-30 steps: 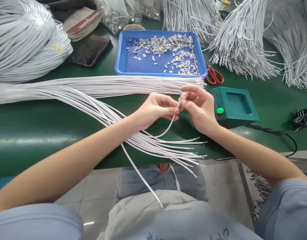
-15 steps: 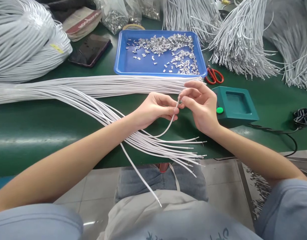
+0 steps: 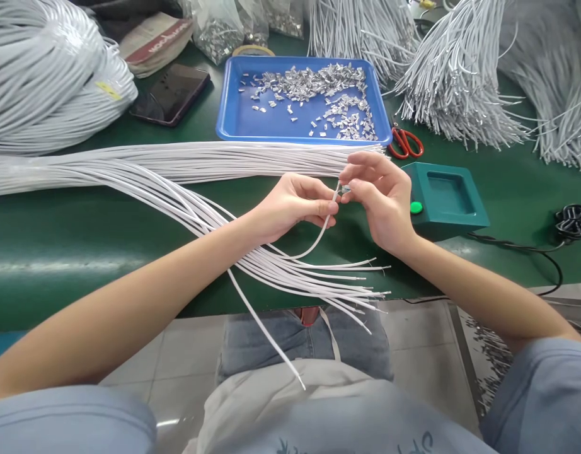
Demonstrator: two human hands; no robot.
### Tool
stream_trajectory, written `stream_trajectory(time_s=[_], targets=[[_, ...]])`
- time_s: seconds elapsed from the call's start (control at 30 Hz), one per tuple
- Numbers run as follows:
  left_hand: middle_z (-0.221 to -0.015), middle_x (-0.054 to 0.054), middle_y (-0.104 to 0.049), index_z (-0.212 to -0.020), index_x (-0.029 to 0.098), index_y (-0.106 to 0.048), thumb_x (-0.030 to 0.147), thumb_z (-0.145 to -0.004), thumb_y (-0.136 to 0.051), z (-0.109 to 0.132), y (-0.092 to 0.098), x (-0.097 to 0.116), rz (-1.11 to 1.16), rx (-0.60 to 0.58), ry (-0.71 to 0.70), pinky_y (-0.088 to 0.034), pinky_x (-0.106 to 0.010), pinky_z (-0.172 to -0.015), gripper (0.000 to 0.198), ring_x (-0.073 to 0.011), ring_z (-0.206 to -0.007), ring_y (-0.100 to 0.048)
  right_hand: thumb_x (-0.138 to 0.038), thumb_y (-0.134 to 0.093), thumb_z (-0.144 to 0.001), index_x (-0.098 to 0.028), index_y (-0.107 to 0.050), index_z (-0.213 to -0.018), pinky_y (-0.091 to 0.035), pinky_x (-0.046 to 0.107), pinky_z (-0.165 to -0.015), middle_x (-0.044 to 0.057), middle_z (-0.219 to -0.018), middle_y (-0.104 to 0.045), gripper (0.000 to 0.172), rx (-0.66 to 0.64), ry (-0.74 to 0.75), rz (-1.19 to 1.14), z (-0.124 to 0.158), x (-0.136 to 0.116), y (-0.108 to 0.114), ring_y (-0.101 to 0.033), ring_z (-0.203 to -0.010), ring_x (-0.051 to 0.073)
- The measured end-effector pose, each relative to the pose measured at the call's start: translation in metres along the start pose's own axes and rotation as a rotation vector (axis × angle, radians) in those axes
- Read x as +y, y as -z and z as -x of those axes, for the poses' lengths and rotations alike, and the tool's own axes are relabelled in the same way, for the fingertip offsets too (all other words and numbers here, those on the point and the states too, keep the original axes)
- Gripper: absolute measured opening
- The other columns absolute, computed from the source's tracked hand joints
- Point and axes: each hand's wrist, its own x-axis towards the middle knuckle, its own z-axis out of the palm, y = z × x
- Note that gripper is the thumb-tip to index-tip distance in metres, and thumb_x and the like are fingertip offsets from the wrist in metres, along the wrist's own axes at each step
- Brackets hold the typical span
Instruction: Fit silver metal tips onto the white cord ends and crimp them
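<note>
While the left hand (image 3: 290,208) pinches one white wire (image 3: 319,236) at centre frame, the right hand (image 3: 380,195) grips a small metal terminal (image 3: 345,188) at its tip; many loose wires (image 3: 319,277) below look unfitted.

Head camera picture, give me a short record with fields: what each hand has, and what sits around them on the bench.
left hand: left hand pinches one white cord near its end
right hand: right hand holds a small metal clip at the cord's tip
loose cords: fanned cords under the forearms, ends past the table edge
cord bundle: straight bundle lying across the green table
tray: blue tray with metal clips scattered inside
right of hands: green box with a green button; red scissors behind it
far left: phone
</note>
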Motion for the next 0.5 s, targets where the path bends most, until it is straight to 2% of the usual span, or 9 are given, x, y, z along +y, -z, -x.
stream_trajectory(time_s=[0.23,0.5], targets=[[-0.064,-0.002,-0.07,-0.069,0.011,-0.072,0.032,-0.055,-0.094,0.0006,-0.0022,0.0024,-0.034,0.013,0.03,-0.059,-0.021,-0.056,0.034,-0.0113,-0.056,-0.067,-0.028,-0.07,-0.079,-0.026,-0.061,-0.102,-0.056,0.027,-0.06,-0.003,-0.076,-0.062,0.025,-0.009,0.007,-0.015,-0.0003,0.0033,0.0003,-0.063,-0.07,0.012],[-0.064,-0.002,-0.07,-0.071,0.011,-0.073,0.034,-0.055,-0.094,0.0008,-0.0022,0.0008,-0.038,0.007,0.028,-0.059,-0.021,-0.056,0.035,-0.0117,-0.056,-0.068,-0.02,-0.067,-0.079,-0.027,-0.061,-0.098,-0.055,0.026,-0.061,-0.005,-0.07,-0.056,0.021,-0.044,0.036,-0.017,-0.0017,0.0057,0.0012,-0.06,-0.068,0.01]])
